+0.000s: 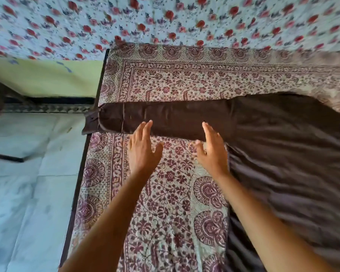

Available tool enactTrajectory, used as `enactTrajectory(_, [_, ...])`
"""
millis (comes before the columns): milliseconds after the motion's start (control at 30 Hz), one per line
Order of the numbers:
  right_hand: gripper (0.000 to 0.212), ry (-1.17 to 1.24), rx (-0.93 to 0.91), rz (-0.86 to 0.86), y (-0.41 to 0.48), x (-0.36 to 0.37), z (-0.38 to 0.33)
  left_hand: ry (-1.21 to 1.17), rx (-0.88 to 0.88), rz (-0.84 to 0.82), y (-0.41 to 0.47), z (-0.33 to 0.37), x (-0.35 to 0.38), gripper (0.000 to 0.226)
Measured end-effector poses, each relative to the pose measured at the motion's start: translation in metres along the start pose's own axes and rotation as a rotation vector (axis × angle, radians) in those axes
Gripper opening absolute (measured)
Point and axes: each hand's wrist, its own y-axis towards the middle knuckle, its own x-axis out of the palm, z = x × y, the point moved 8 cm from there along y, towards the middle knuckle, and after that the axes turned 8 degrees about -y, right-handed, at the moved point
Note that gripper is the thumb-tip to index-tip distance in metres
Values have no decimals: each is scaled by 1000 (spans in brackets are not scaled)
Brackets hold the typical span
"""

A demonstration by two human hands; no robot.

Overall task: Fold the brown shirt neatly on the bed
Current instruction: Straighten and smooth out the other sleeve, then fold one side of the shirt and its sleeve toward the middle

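Both hands are out over the bed point(165, 79), and on my feed neither grasps anything: fingers point(147, 128) straight and released. The left hand point(141, 150) has its tips at the near edge of the sleeve point(175, 118). The right hand point(212, 154) reaches over the same edge, just beside the body of the shirt point(283, 150). I cannot tell whether they press the cloth. The shirt lies spread on the bed's right side, its sleeve stretched flat to the left, the cuff point(91, 122) hanging past the bed's edge above the floor point(28, 173). A floral cloth point(165, 20) lies beyond.
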Motion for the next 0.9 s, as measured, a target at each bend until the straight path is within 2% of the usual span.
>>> enactTrajectory(233, [53,-66,84,93,-110,-119,49,52,185,-162,-106,111,11,63])
enactTrajectory(400, [50,-79,99,152,-151,-181,88,64,237,-182,-162,170,32,64])
enactTrajectory(533, [53,-46,88,168,-165,-214,128,95,226,-155,-191,208,55,62])
enactTrajectory(767, [51,12,19,86,-200,-243,218,113,61,-133,-242,251,117,57])
enactTrajectory(900, [50,25,-17,72,-202,-258,243,138,15,-116,-261,272,142,59])
